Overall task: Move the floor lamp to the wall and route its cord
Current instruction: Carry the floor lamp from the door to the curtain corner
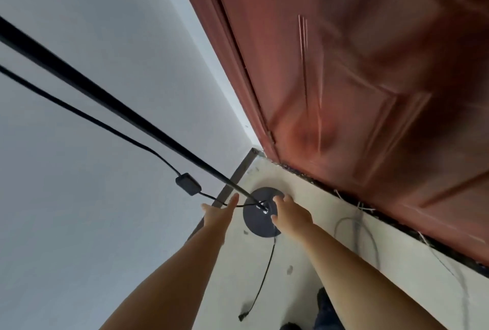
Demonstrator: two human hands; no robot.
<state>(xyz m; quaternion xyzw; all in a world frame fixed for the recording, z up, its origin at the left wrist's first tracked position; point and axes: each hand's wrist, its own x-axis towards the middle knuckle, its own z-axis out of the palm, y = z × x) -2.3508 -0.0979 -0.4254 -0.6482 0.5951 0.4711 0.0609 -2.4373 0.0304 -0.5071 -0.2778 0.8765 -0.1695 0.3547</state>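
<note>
The floor lamp's round black base (258, 224) sits on the pale floor in the corner between the white wall and the door. Its thin black pole (105, 99) rises toward the upper left. A black cord (79, 115) hangs beside the pole, with an inline switch box (188, 183), then loops to the base. Another cord end with a plug (244, 315) trails on the floor behind the base. My right hand (289, 214) rests on the base's right side, fingers spread. My left hand (219, 212) is flat and open just left of the pole's foot, by the cord loop.
A reddish-brown panelled door (370, 91) fills the right side, blurred. The white wall (92, 224) is on the left with a grey skirting strip (238, 173). Thin grey wires (354, 226) lie on the floor along the door's bottom edge.
</note>
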